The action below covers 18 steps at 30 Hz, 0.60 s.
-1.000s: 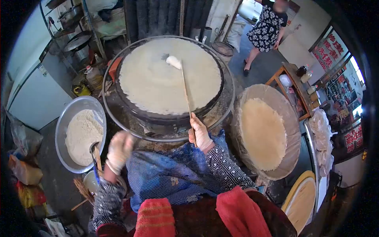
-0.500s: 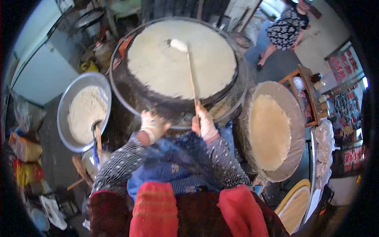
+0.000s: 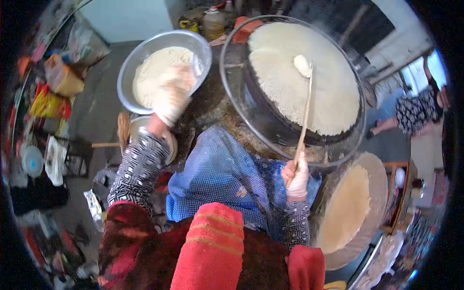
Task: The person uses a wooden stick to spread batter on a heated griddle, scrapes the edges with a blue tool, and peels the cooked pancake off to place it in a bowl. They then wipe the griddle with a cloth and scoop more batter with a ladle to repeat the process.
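Observation:
My right hand [image 3: 297,178], in a light glove, is closed round a long wooden stick [image 3: 306,116]. A white lump [image 3: 302,65] sits at the stick's far end, on the pale batter sheet [image 3: 290,43] that covers a round dark griddle. My left hand [image 3: 173,96], also gloved, is over the near right part of a metal basin [image 3: 126,79] of whitish flour or dough [image 3: 147,77]. Motion smears its fingers, so what they hold, if anything, does not show.
To the right is a round, cloth-lined tray [image 3: 378,193] with a tan flat sheet [image 3: 345,208]. A metal ring [image 3: 227,89] surrounds the griddle. A brush [image 3: 123,126] lies left below the basin. A person [image 3: 416,112] is at the far right.
My left hand has moved left from the griddle's front edge to the basin. The view has turned left. My right hand still holds the stick, and the white lump remains on the sheet.

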Available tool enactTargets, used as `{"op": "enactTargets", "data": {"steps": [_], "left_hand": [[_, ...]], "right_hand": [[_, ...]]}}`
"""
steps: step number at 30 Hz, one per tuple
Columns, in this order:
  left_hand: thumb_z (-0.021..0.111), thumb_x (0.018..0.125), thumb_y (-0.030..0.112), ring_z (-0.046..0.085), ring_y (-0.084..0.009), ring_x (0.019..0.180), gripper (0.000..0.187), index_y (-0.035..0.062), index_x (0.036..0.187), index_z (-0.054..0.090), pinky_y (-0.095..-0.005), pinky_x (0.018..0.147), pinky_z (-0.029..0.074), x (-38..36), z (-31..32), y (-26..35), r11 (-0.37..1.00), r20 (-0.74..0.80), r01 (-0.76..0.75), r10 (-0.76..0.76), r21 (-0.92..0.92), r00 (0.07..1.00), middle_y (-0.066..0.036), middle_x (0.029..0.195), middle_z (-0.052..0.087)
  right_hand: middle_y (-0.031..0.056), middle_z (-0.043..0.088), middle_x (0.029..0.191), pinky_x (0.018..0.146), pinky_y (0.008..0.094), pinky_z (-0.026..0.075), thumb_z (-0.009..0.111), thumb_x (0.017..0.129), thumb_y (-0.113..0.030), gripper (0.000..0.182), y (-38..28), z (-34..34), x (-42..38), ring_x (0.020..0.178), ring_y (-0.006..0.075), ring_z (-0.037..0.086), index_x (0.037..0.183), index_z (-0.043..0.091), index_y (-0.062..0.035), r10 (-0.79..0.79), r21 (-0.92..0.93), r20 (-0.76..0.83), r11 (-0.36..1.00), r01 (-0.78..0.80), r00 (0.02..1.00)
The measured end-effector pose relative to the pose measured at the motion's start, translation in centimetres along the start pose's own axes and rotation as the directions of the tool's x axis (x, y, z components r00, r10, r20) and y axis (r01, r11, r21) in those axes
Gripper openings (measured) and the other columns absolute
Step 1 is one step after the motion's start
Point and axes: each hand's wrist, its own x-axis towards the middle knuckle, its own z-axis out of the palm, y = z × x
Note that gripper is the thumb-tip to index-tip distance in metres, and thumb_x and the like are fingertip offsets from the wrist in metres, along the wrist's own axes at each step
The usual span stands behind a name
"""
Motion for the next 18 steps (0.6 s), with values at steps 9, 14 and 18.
{"op": "enactTargets", "data": {"steps": [9, 14, 18], "left_hand": [[0.053, 0.088, 0.017, 0.057, -0.0367, 0.115, 0.051, 0.0058, 0.137, 0.042, -0.0399, 0.097, 0.046, -2.1, -1.9, -11.7, 0.449, 0.343, -0.015, -0.661, 0.894, 0.667, -0.025, 0.124, 0.058], [0.049, 0.089, 0.012, 0.06, -0.0373, 0.108, 0.053, 0.0029, 0.139, 0.036, -0.0429, 0.092, 0.047, -5.5, -4.2, -11.6, 0.644, 0.289, 0.168, -0.541, 0.746, 0.79, -0.028, 0.117, 0.059], [0.045, 0.099, 0.028, 0.044, -0.0117, 0.06, 0.051, 0.0054, 0.143, 0.035, -0.0288, 0.054, 0.044, -7.5, -5.8, -27.3, 0.885, 0.241, 0.437, -0.464, 0.16, 0.852, -0.001, 0.069, 0.046]], "right_hand": [[-0.0004, 0.044, 0.047, 0.031, 0.0267, 0.03, 0.056, 0.096, -0.034, 0.035, 3.1, 1.5, -3.2, 0.033, 0.0117, 0.039, 0.13, 0.052, -0.0288, -0.014, -0.119, -0.158, 0.993, -0.005, 0.987], [-0.001, 0.043, 0.05, 0.033, 0.0259, 0.028, 0.055, 0.096, -0.035, 0.036, 2.9, 0.7, -4.2, 0.034, 0.01, 0.036, 0.131, 0.049, -0.0321, 0.031, -0.104, -0.142, 0.994, -0.046, 0.989], [-0.0013, 0.043, 0.055, 0.036, 0.0253, 0.028, 0.053, 0.096, -0.035, 0.04, 2.7, -0.8, -5.5, 0.039, 0.0091, 0.033, 0.135, 0.045, -0.0302, 0.004, 0.132, -0.017, 0.991, -0.002, 1.0]]}}
